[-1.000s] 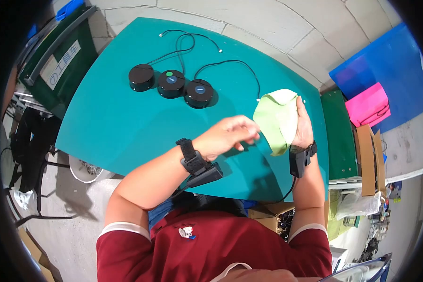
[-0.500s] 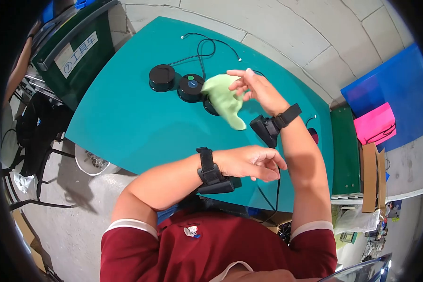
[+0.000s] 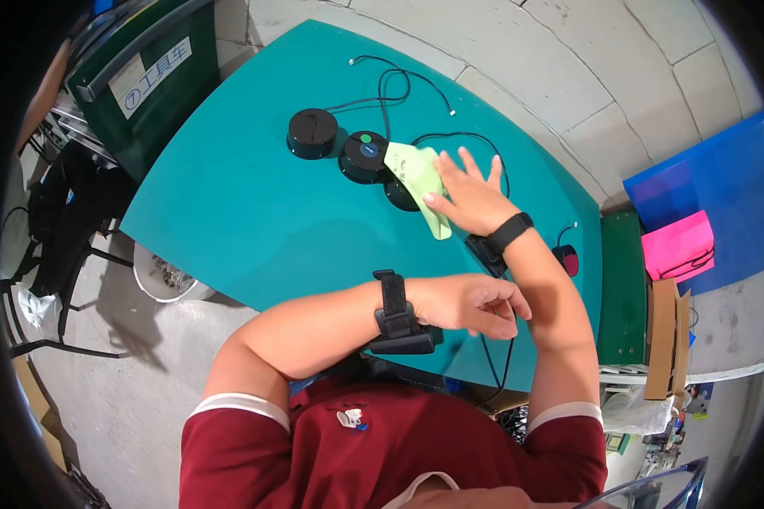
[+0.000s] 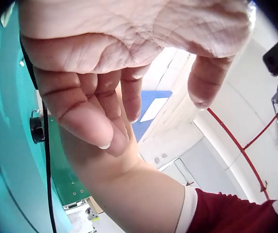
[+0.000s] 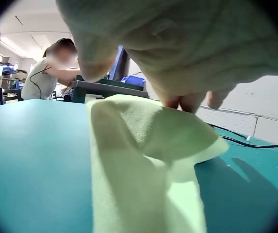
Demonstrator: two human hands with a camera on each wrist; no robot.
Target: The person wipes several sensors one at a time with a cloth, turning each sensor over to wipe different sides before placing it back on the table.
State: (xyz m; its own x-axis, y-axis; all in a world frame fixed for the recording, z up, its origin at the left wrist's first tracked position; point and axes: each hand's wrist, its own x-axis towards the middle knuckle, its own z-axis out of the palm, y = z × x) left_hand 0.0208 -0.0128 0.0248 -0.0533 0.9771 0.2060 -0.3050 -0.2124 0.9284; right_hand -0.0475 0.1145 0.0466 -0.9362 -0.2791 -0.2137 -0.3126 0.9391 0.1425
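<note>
A light green cloth [image 3: 418, 180] with faint writing on it lies draped partly over a round black disc [image 3: 399, 196]. My right hand [image 3: 475, 197] is just right of the cloth, its fingers spread and straight. In the right wrist view, the fingertips [image 5: 190, 103] are right at the upper edge of the cloth. My left hand [image 3: 475, 305] hangs closer to my body, with loosely curled fingers and nothing in them. Left of the cloth are a black disc with green and blue stickers [image 3: 365, 156] and a plain black disc [image 3: 312, 133].
Black cables [image 3: 396, 76] with white connectors run behind the discs on the green table [image 3: 246, 212]. A small disc with a dark red face [image 3: 566, 260] is near the right edge. A green tool cart [image 3: 148, 72] stands at the left, a white bucket [image 3: 163, 284] below.
My right hand carried the cloth left onto the rightmost disc of the row, then its fingers spread. My left hand moved right and toward my body. The head view has shifted slightly.
</note>
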